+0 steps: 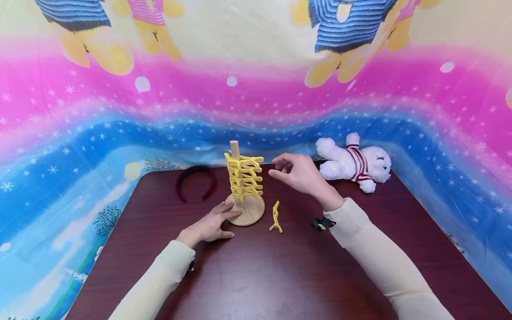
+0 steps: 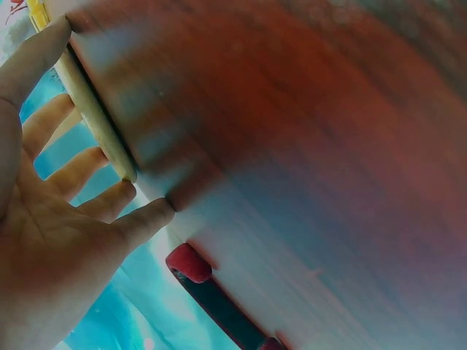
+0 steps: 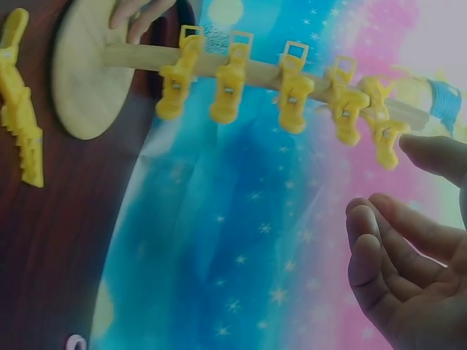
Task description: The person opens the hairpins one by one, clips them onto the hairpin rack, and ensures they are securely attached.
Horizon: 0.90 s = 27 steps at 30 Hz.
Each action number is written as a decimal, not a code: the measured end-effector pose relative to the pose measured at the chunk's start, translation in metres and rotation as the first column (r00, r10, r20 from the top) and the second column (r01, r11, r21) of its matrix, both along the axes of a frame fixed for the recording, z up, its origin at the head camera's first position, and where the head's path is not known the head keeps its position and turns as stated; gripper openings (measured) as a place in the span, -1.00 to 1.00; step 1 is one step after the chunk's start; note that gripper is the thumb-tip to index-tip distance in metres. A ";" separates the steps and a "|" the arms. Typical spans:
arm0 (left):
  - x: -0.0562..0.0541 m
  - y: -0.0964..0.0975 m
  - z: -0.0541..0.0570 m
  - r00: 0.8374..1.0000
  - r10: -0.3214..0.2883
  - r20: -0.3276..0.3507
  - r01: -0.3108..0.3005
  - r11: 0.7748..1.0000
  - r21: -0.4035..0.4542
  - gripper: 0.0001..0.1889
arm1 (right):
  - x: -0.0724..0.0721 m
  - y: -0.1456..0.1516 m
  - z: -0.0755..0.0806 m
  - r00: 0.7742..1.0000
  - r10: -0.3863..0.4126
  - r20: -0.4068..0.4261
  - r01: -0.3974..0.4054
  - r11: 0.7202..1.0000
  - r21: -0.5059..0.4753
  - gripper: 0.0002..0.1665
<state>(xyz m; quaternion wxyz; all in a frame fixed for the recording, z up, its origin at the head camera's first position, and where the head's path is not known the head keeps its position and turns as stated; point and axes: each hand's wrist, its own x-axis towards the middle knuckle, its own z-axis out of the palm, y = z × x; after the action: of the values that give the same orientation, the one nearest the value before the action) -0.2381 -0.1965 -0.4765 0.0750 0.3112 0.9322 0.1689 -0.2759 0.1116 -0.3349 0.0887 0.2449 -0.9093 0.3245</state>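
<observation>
A wooden post [image 1: 234, 149] rises upright from a round wooden base [image 1: 253, 217]. Several yellow plastic hair clips [image 3: 293, 91] are set around the post, one above another. Spread fingers of my left hand [image 1: 209, 223] rest on the base's left edge, with the thumb on the table. My right hand [image 1: 299, 174] hovers just right of the topmost clips, its fingers loosely bent and thumb apart, holding nothing. In the right wrist view, the thumb is close to the end clip; whether they touch is unclear. One loose yellow clip [image 1: 276, 218] lies right of the base.
A dark red headband [image 1: 196, 170] lies on the table [image 1: 256, 271] behind my left hand. At the back right is a white teddy bear [image 1: 340, 165] in a striped sweater, lying on its side. A printed cloth backdrop [image 1: 256, 106] surrounds the table's back and sides.
</observation>
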 end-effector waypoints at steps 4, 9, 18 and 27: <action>0.000 0.000 0.000 1.000 0.007 0.010 -0.006 1.000 -0.003 -0.25 | 0.001 0.007 -0.009 1.000 -0.004 0.012 0.004 1.000 0.002 -0.62; 0.001 0.000 -0.001 1.000 0.001 -0.009 -0.001 1.000 0.000 -0.24 | 0.002 0.014 -0.023 0.999 -0.007 0.038 0.007 1.000 0.013 -0.67; 0.003 0.000 -0.002 1.000 -0.002 -0.025 0.002 1.000 0.007 -0.25 | 0.007 0.021 -0.056 0.995 0.016 0.102 -0.018 1.000 0.018 -0.75; 0.002 0.000 -0.001 1.000 0.003 -0.016 -0.003 1.000 0.005 -0.25 | 0.013 0.024 -0.086 0.979 0.049 0.196 -0.055 0.998 0.026 -0.83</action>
<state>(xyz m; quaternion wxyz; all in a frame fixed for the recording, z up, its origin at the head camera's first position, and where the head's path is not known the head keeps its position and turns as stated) -0.2356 -0.1969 -0.4777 0.0666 0.3110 0.9329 0.1687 -0.2628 0.1356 -0.4212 -0.0133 0.2368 -0.9119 0.3349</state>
